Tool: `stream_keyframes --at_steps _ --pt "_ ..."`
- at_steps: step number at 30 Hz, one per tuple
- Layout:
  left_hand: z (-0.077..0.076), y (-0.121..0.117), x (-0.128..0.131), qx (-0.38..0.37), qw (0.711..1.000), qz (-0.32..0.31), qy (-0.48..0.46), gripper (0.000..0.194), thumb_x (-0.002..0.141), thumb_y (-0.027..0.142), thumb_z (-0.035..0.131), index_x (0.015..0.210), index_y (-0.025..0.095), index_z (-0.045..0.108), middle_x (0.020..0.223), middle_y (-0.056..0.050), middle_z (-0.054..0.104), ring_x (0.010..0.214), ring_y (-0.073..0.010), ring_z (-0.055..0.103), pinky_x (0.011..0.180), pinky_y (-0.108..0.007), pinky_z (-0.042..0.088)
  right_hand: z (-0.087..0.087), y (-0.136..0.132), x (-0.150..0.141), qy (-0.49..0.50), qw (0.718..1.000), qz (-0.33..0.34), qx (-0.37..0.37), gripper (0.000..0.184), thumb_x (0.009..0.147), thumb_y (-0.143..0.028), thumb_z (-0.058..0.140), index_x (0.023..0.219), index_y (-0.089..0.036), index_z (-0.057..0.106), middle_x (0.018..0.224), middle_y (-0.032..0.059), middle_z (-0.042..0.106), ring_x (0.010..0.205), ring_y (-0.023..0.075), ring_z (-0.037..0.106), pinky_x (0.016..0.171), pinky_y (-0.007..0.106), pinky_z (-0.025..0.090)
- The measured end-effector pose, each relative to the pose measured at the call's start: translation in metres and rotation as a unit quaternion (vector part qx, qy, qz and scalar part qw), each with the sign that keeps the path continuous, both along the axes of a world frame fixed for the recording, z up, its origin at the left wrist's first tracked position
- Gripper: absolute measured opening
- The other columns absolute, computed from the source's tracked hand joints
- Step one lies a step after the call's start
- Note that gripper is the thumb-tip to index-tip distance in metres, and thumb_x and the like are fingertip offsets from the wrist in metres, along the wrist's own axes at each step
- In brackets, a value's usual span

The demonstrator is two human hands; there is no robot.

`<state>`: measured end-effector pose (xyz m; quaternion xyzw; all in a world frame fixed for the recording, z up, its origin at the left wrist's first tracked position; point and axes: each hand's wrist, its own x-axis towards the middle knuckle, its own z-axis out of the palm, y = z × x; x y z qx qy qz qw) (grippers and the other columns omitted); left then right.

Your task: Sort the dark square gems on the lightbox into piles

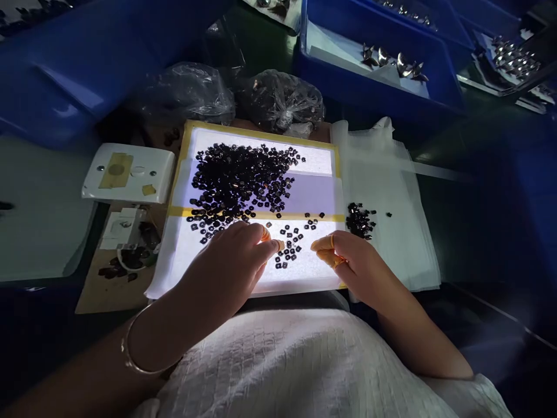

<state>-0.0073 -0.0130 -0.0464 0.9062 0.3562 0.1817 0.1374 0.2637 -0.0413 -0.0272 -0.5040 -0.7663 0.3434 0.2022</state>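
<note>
Many small dark square-looking pieces (235, 180) lie heaped on a brightly lit white light panel (313, 194) edged with yellow tape. Over the panel's lower half, my left hand (239, 252) has its fingers curled in and the thumb against them, with yellow finger covers on the tips. Its thumb tip is beside a loose group of the same pieces (290, 247). To the right of that group is my right hand (348, 252), its covered fingertips drawn together. Anything between the fingertips of either hand is too small or hidden to make out.
A smaller pile of dark pieces (359, 220) rests on white sheets (400, 244) at the right. On the left sits a white switch plate (128, 173). Clear plastic bags (282, 101) lie behind the panel. A blue bin (383, 75) holding shiny metal parts stands at the back right.
</note>
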Motion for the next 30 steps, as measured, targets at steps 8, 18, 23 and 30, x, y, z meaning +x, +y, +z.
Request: stream_keyframes --at_steps 8,18,23,30 --pt "-0.001 0.004 -0.001 0.006 1.0 -0.023 0.004 0.013 0.1 0.013 0.053 0.101 0.012 0.067 0.087 -0.007 0.059 0.081 -0.0244 0.055 0.07 -0.04 0.05 -0.004 -0.007 -0.011 -0.032 0.999 0.041 0.014 0.033 0.085 0.004 0.05 0.102 -0.021 0.063 0.093 0.0024 0.072 0.085 0.0175 0.064 0.076 0.032 0.052" --pt "0.0 0.006 -0.002 0.011 0.999 -0.048 -0.012 0.019 0.102 0.014 0.048 0.105 0.011 0.067 0.085 -0.007 0.056 0.078 -0.0235 0.054 0.065 -0.036 0.045 -0.011 -0.01 0.005 -0.038 0.996 -0.001 0.08 0.025 0.094 -0.002 0.054 0.11 -0.017 0.066 0.095 0.0069 0.067 0.089 0.0204 0.061 0.077 0.036 0.054" --pt "-0.002 0.008 0.0 0.003 0.999 -0.047 -0.006 0.02 0.103 0.017 0.046 0.1 0.013 0.065 0.086 -0.008 0.059 0.079 -0.0242 0.055 0.068 -0.038 0.048 -0.009 -0.011 0.013 -0.028 0.996 -0.024 0.079 0.027 0.093 -0.001 0.053 0.11 -0.016 0.067 0.091 0.0054 0.065 0.084 0.0188 0.06 0.07 0.032 0.051" --pt "-0.005 0.009 0.001 -0.041 0.998 -0.032 0.024 0.022 0.106 0.024 0.042 0.093 0.018 0.059 0.089 -0.009 0.065 0.084 -0.0263 0.061 0.073 -0.043 0.052 -0.005 -0.01 0.005 -0.04 0.996 0.007 0.08 0.018 0.097 -0.005 0.058 0.108 -0.013 0.069 0.092 0.0067 0.068 0.088 0.0198 0.061 0.077 0.034 0.052"
